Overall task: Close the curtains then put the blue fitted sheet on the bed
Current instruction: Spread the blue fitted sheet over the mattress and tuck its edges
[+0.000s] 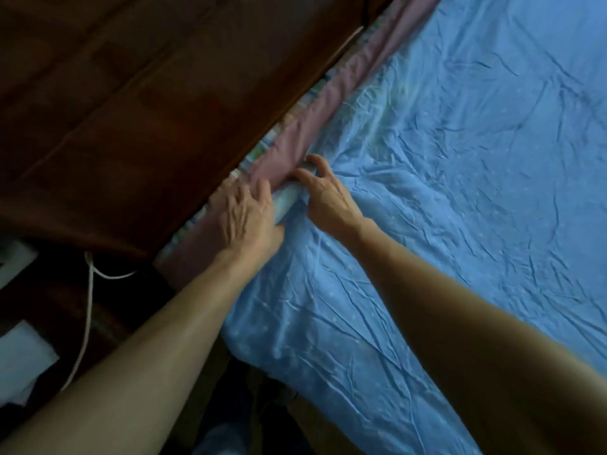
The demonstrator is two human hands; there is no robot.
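Note:
The blue fitted sheet (443, 178), wrinkled and dotted with small white spots, covers most of the bed on the right. Its edge lies along the head side, beside a strip of pink-mauve bedding (315, 126) and a striped mattress edge (262, 149). My left hand (248, 218) presses on the pink strip and the sheet's rolled edge. My right hand (323, 195) grips the sheet's edge just to the right of it, fingers curled into the fold. Both hands nearly touch. No curtains are in view.
A dark brown wooden headboard (131, 110) runs diagonally across the upper left, tight against the mattress. A white cord (87, 316) hangs at the left beside dark furniture and a pale object (23, 359). The room is dim.

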